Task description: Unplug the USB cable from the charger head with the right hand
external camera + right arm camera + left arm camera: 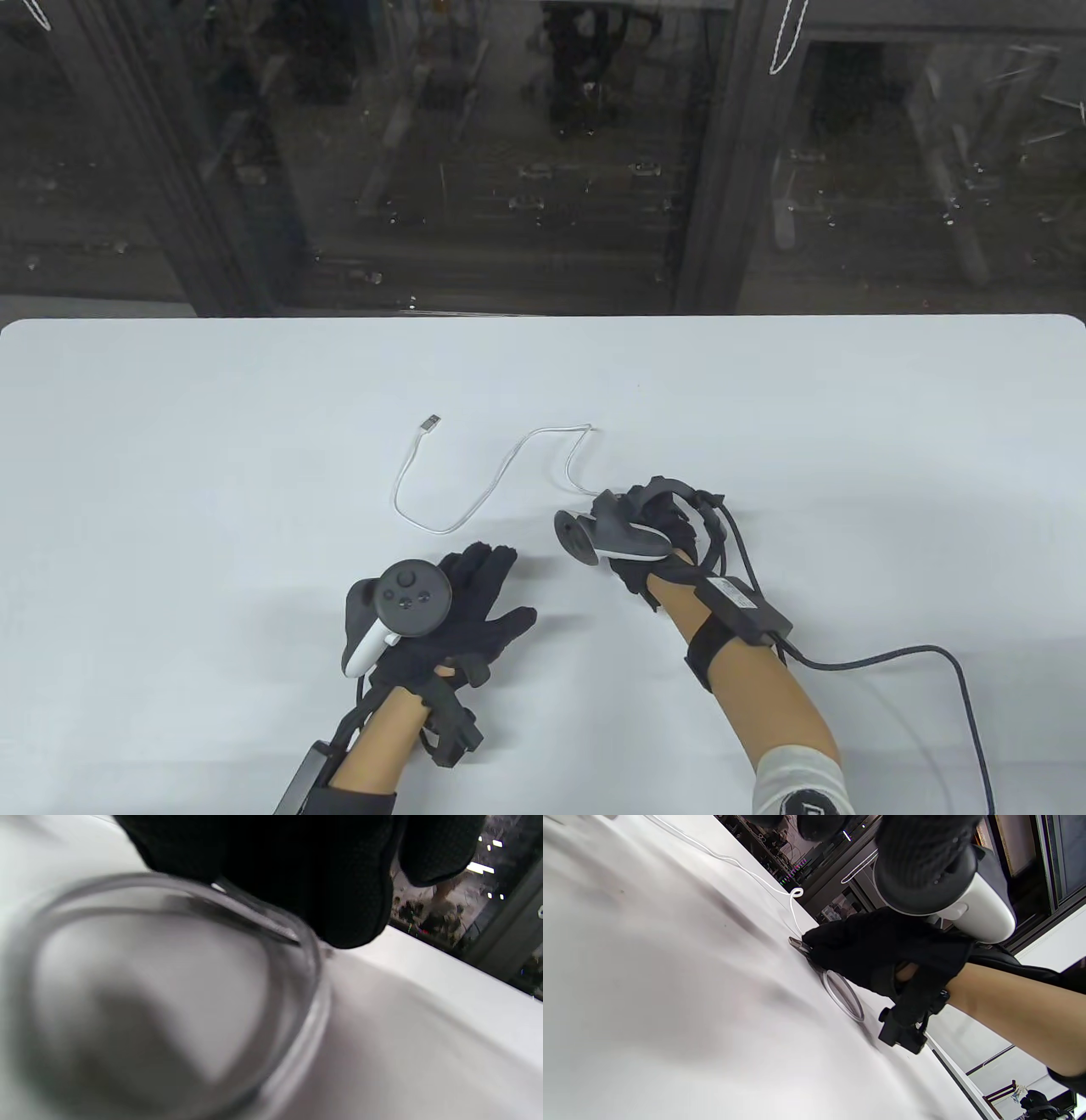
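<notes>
white usb cable (475,501) snaking from right hand (653,531), grip hidden, left hand (458,611) flat, empty

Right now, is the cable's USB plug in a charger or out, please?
Out: the cable's USB plug lies bare on the table, with no charger around it.
</notes>
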Tool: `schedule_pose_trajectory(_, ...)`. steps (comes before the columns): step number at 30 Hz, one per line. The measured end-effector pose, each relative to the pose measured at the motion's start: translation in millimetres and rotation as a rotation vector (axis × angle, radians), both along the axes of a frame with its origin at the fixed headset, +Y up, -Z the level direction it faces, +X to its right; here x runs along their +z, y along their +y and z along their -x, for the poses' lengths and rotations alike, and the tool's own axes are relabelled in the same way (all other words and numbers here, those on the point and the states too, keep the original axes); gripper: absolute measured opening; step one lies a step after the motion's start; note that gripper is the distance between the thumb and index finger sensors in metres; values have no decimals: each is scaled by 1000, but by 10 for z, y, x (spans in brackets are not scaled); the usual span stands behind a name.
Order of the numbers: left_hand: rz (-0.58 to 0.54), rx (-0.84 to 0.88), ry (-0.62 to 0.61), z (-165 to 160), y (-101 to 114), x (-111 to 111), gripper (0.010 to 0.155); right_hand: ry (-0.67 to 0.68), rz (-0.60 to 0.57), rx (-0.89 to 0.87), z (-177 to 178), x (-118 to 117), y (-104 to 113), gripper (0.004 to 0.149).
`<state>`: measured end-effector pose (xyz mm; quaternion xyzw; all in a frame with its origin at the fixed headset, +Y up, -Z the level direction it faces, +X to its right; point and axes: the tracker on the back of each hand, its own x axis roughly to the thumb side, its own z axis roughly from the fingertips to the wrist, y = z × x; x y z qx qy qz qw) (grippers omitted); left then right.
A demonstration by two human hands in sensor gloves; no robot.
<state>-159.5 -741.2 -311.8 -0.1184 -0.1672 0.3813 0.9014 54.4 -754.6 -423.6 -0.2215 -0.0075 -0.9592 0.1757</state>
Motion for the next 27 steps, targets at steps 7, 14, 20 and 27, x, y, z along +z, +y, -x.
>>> schedule_pose_trajectory(7,3,-29,-37,-50,-13,19,80,-153,127,-234,-213,68,312,56)
schedule_pose_trajectory(14,-28,-54,-74,-113,1,71,80,-139,143,-564,-335,473,690,64)
schedule_pose_trajectory(20,-57,-92,-101,-173,-4,131,80,-17,161,-746,-387,1014,748,72)
schedule_pose_trajectory(27,-75,-125,-122,-173,-3,187,82,72,282,-864,-507,1373,139,87)
